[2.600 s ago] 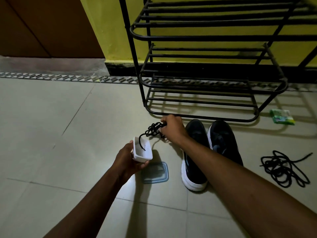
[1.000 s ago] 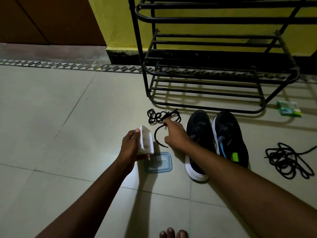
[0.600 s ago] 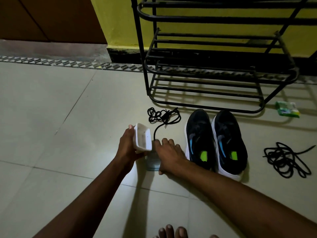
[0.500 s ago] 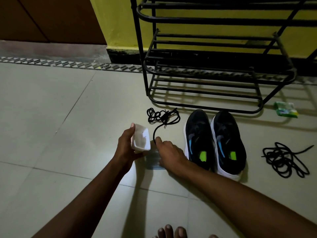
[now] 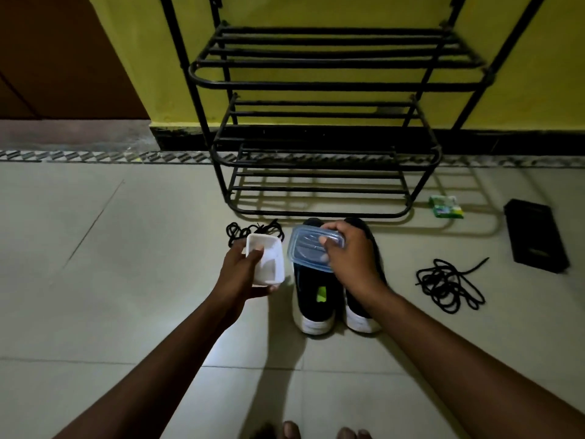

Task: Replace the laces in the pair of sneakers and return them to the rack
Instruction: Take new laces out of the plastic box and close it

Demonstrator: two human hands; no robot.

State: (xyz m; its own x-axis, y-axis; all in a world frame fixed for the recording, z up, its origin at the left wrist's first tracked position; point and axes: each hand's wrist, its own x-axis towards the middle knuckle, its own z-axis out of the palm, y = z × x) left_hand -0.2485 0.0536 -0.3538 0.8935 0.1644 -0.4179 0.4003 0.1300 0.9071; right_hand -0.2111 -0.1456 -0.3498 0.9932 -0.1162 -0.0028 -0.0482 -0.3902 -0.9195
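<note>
**Both hands on the box, laces and sneakers waiting on the floor**

My left hand (image 5: 240, 275) grips a small white container (image 5: 269, 264), thumb over its near rim. My right hand (image 5: 351, 258) pinches its clear bluish lid (image 5: 304, 251) by one end, just beside the container and above the shoes. Neither hand has a lace.

The sneakers (image 5: 311, 299) stand side by side on the floor (image 5: 95, 280), toes towards the rack (image 5: 316, 87) and just short of its bottom rail. I judge them light, with soft uppers and firm soles. I would take each one by the heel collar or pinch it at the tongue.

A small lace bundle (image 5: 253, 231) lies just beyond the container, and a loose lace coil (image 5: 449, 286) lies well to the right of the shoes. Both look limp, thin and prone to tangling. I would find a tip and draw it out rather than grab the heap.

Much is hard to read:
- My right hand and forearm cover most of the right sneaker, and the lid hides the left one's toe, so I cannot see the eyelets.
- I cannot tell which laces are new.
- The container looks empty, but the dim light leaves that unsure.
- A green packet (image 5: 446, 206) and a flat black object (image 5: 535, 236) lie right of the rack. I cannot identify either.
</note>
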